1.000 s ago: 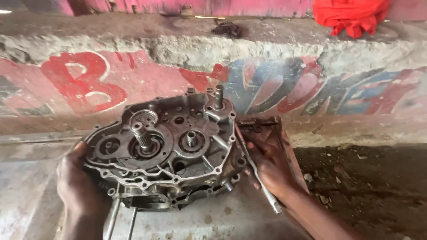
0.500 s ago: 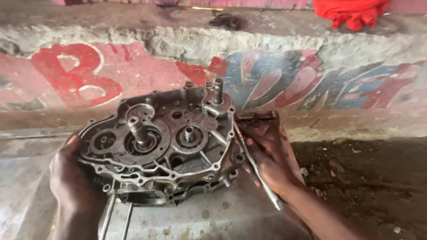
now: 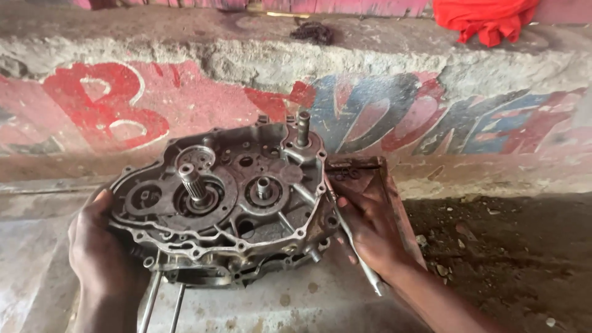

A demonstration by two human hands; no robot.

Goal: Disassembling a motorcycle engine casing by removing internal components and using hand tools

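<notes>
Your left hand (image 3: 102, 253) and right hand (image 3: 370, 231) grip one engine crankcase half (image 3: 225, 203) by opposite rims, raised before the painted wall (image 3: 431, 117); the right also pinches one thin metal rod (image 3: 354, 243). It looks heavy, rigid, greasy: hold the rims, avoiding its three shafts

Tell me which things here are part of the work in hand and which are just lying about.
In hand:
engine case, gripped by left hand and right hand
thin metal rod, in the right hand

Lying about:
red cloth on the ledge
dark chain on the ledge
rusty metal piece behind the right hand
</notes>
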